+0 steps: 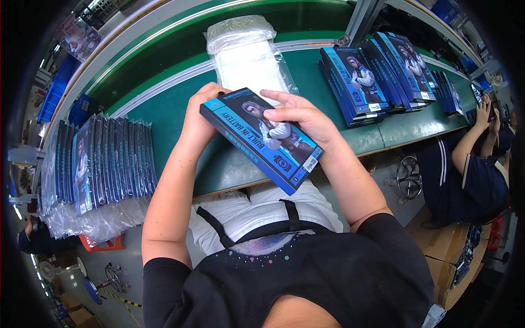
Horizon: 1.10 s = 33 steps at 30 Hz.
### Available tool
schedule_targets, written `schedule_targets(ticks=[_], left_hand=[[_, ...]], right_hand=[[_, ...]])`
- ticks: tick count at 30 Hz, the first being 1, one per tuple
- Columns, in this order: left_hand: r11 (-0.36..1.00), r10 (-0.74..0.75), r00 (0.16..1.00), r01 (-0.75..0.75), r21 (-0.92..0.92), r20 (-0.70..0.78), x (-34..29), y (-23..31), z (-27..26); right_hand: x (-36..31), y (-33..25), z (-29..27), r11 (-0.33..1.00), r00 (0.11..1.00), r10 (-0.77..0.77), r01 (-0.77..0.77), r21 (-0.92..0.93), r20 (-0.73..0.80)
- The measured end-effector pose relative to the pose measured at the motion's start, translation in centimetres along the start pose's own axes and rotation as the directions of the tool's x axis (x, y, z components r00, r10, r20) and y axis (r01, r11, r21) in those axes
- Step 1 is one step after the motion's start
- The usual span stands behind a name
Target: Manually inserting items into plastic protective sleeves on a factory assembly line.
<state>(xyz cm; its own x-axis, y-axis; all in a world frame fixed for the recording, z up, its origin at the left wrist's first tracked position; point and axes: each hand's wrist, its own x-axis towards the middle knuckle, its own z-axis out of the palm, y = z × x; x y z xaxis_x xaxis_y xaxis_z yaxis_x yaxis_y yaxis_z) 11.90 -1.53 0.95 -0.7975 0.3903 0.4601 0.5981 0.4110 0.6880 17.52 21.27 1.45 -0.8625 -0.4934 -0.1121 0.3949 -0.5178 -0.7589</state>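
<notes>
Flanking held box (262, 141): bagged boxes (113, 164), stacked boxes (358, 82); beyond, seemingly plastic bags (250, 63).

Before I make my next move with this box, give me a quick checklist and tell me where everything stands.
1. Left hand holding the box: ok, at its upper-left end.
2. Right hand gripping firmly: cannot tell; thumb on the front face, lower fingers hidden.
3. Whole box over the green table: not ok; its near corner appears past the edge.
4. Back of box undamaged: cannot tell, it faces away.
5. Clear plastic packaging nearby: ok, just beyond the box.
6. Co-worker clear of your hands: ok, far right.
</notes>
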Motion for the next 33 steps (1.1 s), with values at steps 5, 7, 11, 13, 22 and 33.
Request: schedule_targets(ticks=[5,7,11,13,22,33], left_hand=[[0.76,-0.589,0.797,0.602,-0.244,0.133,-0.2,2.6,-0.9],[0.802,-0.527,0.842,0.538,-0.26,0.116,-0.6,2.3,-0.7],[0.871,-0.481,0.874,0.485,-0.081,0.068,-0.6,2.4,-1.1],[0.901,-0.433,0.898,0.433,0.016,0.077,-0.8,2.8,-1.3],[0.987,-0.148,0.97,0.132,0.093,0.192,-3.2,5.8,-0.9],[0.073,-0.59,0.763,0.377,-0.923,0.265,-5.9,7.8,1.5]], right_hand=[[-1.5,-0.8,-0.3,0.993,0.998,-0.018,0.024,-0.112,0.057],[-1.7,-0.5,-0.2,0.987,0.999,-0.04,0.038,-0.158,-0.006],[-1.9,0.2,0.1,0.944,0.978,-0.154,0.103,-0.314,-0.141],[-2.3,0.5,1.1,0.932,0.951,-0.23,0.155,-0.327,-0.205],[-2.5,3.6,1.5,0.928,0.856,-0.34,0.239,-0.284,-0.39],[-4.2,4.2,3.1,0.924,0.968,-0.197,0.13,-0.359,-0.156]])
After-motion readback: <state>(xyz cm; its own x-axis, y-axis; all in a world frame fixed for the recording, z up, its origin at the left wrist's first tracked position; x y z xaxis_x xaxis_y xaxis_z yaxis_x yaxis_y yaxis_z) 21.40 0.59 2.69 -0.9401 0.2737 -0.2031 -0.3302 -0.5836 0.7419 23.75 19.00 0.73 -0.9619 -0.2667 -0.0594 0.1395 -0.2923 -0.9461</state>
